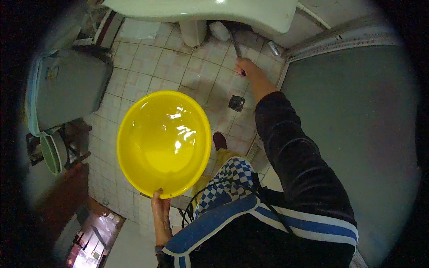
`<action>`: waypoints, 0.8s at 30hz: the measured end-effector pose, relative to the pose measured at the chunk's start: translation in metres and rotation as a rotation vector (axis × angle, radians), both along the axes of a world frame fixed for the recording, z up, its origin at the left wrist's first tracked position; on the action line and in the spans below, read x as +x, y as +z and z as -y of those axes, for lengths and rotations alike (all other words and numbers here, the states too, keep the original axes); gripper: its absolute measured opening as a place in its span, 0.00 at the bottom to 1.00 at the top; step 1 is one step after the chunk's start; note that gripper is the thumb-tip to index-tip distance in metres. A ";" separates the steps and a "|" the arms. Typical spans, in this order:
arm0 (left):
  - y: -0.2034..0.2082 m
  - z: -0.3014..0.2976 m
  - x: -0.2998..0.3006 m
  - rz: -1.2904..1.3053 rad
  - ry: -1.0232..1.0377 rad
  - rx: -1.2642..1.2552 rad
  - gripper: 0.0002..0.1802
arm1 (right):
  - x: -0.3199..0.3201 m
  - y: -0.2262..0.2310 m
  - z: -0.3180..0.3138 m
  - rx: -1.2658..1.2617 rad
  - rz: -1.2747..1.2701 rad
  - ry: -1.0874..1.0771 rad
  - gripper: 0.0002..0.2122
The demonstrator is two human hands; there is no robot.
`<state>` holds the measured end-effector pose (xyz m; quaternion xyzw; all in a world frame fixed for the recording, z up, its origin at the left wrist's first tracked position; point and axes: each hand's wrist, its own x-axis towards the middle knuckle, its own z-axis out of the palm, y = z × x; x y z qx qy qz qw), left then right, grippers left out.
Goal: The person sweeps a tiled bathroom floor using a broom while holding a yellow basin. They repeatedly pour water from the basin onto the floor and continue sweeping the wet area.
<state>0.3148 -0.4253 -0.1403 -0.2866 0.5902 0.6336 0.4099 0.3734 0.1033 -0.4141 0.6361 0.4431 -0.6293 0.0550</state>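
Note:
At the lower rim of a large yellow basin (154,147), my left hand (159,202) is closed on the edge, with the thumb over the rim. The basin's inside faces up and shows bright reflections; whether water is in it I cannot tell. My right arm reaches far forward to the washbasin. There my right hand (246,66) is closed round a long dark handle (236,46). The handle runs under the washbasin, beside a rounded white object (219,31). What sits at its far end is too dark to make out.
A white washbasin (201,10) on a pedestal (193,33) spans the far side. A floor drain (237,103) lies right of the yellow basin. A grey bin (73,87) and a green basin (51,154) stand left. A frosted panel (344,120) borders the right.

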 end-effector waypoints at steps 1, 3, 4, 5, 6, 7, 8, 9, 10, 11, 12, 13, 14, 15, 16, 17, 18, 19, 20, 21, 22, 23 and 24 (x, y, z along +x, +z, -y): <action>0.002 0.000 0.001 -0.017 -0.010 0.021 0.32 | 0.002 0.013 0.004 0.021 -0.008 0.062 0.22; 0.002 0.000 0.001 -0.016 -0.028 0.036 0.32 | 0.018 0.029 0.003 0.066 -0.013 0.173 0.21; 0.001 0.004 -0.001 -0.001 -0.030 0.028 0.32 | 0.019 0.036 0.004 0.073 -0.023 0.141 0.21; 0.000 0.004 -0.002 0.017 -0.037 0.020 0.32 | 0.022 0.041 0.005 0.080 -0.030 0.104 0.21; 0.000 0.003 -0.001 0.011 -0.042 0.034 0.32 | 0.025 0.046 0.007 0.086 -0.038 0.067 0.21; 0.002 -0.001 -0.001 0.006 -0.046 0.048 0.32 | 0.028 0.050 0.010 0.043 -0.146 0.020 0.21; 0.003 -0.003 -0.001 -0.002 -0.050 0.060 0.32 | 0.029 0.054 0.016 0.000 -0.257 -0.028 0.20; 0.004 -0.005 -0.002 0.007 -0.057 0.065 0.32 | 0.030 0.056 0.019 -0.044 -0.370 -0.075 0.20; 0.005 -0.006 -0.003 0.016 -0.063 0.070 0.32 | 0.033 0.050 0.019 -0.044 -0.475 -0.036 0.20; 0.005 -0.007 -0.003 0.031 -0.077 0.080 0.32 | 0.044 0.039 0.015 -0.035 -0.574 -0.003 0.20; 0.005 -0.005 -0.003 0.033 -0.079 0.081 0.31 | 0.050 0.034 0.017 -0.008 -0.523 0.058 0.19; 0.003 -0.002 -0.002 0.034 -0.081 0.082 0.31 | 0.056 0.028 0.019 0.012 -0.467 0.125 0.19; 0.002 0.000 -0.003 0.025 -0.079 0.087 0.31 | 0.054 0.029 0.021 0.058 -0.263 0.217 0.18; 0.003 -0.002 -0.005 0.028 -0.089 0.098 0.31 | 0.059 0.022 0.019 0.106 -0.048 0.293 0.17; 0.004 -0.005 -0.005 0.032 -0.100 0.110 0.31 | 0.070 0.012 0.014 0.045 -0.085 0.224 0.17; 0.005 -0.009 -0.007 0.041 -0.118 0.124 0.31 | 0.093 -0.011 0.003 -0.013 -0.118 0.148 0.17; 0.007 -0.009 -0.007 0.063 -0.131 0.106 0.31 | 0.098 -0.012 0.004 -0.090 -0.160 0.087 0.17; 0.003 -0.008 -0.007 0.062 -0.123 0.100 0.31 | 0.102 -0.013 0.010 0.005 -0.075 0.154 0.17; -0.002 0.002 -0.003 0.050 -0.075 0.075 0.31 | 0.080 0.017 0.039 0.082 -0.002 0.260 0.17; -0.004 0.007 0.000 0.049 -0.045 0.067 0.31 | 0.075 0.043 0.062 0.175 0.082 0.349 0.17; -0.004 0.002 -0.002 0.051 -0.077 0.074 0.30 | 0.094 0.044 0.071 0.173 0.216 0.581 0.16; -0.001 -0.002 -0.003 0.045 -0.103 0.076 0.30 | 0.113 0.033 0.086 0.163 0.344 0.818 0.15; 0.002 -0.007 -0.005 0.044 -0.133 0.087 0.30 | 0.157 0.003 0.110 0.403 0.237 0.871 0.12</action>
